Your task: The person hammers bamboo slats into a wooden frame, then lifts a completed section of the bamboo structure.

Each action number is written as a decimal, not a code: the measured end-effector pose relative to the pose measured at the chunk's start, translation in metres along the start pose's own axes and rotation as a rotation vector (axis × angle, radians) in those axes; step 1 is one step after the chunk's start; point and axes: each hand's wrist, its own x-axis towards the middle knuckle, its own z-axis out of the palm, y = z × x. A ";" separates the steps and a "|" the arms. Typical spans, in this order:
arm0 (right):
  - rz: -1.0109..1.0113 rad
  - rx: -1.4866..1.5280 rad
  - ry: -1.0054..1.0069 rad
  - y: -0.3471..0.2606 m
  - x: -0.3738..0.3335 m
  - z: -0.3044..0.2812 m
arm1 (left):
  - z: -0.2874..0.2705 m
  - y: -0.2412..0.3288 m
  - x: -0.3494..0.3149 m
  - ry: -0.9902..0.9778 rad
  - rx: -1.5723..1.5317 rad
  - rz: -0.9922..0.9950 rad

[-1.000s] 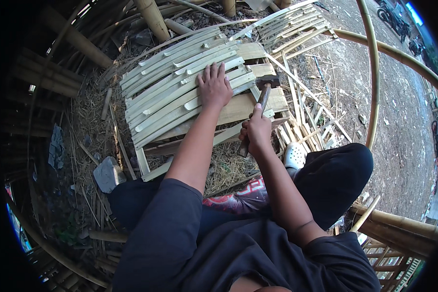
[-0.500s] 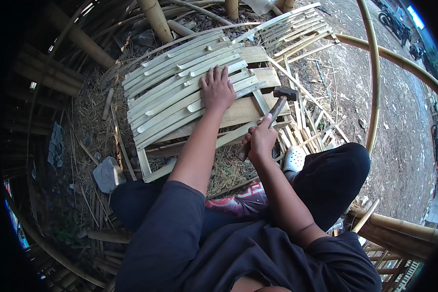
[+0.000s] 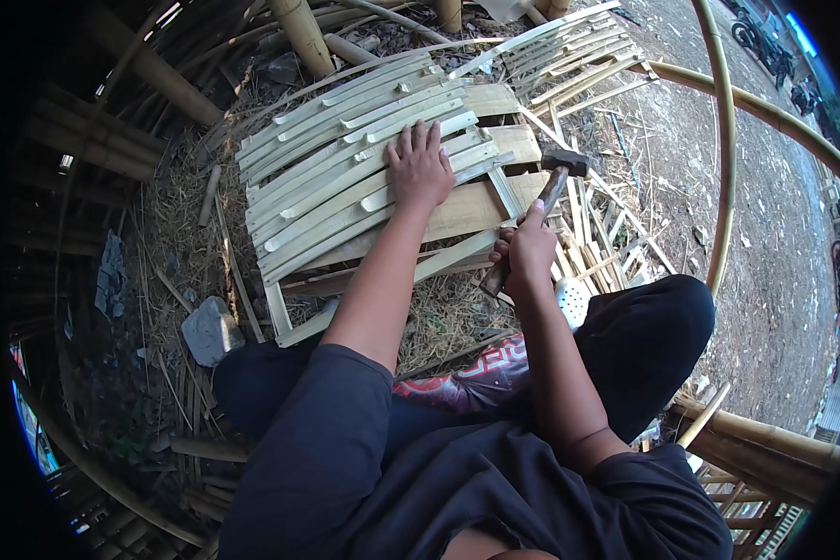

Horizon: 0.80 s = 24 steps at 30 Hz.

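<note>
My left hand (image 3: 421,166) lies flat with fingers spread on a panel of pale split-bamboo slats (image 3: 331,182). The slats run side by side, a few with raised knots, over a frame of bamboo strips. Beneath them shows a wider wooden board (image 3: 457,211). Off the panel's right end, my right hand (image 3: 530,245) grips the wooden handle of a hammer (image 3: 566,163). Its dark metal head points up and away, near the corner of the slats, and appears apart from them.
A second slatted panel (image 3: 569,47) lies at the far right. Loose bamboo strips (image 3: 593,247) are scattered beside my white clog (image 3: 571,301). A pale stone block (image 3: 212,331) sits at the left. Bamboo poles (image 3: 301,37) stand behind, and a curved pole (image 3: 721,140) rises on the right.
My right hand and the hammer have shifted a little to the right and upward, away from the panel. My left hand has stayed on the slats.
</note>
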 end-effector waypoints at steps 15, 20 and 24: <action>0.066 -0.271 -0.140 0.003 0.004 -0.004 | 0.001 -0.002 -0.001 0.002 -0.003 0.012; 0.033 0.030 0.072 -0.003 -0.013 0.003 | 0.006 -0.004 -0.002 0.030 -0.003 0.011; 0.140 -0.216 -0.266 -0.010 0.004 -0.006 | 0.003 -0.001 -0.001 0.020 -0.008 0.006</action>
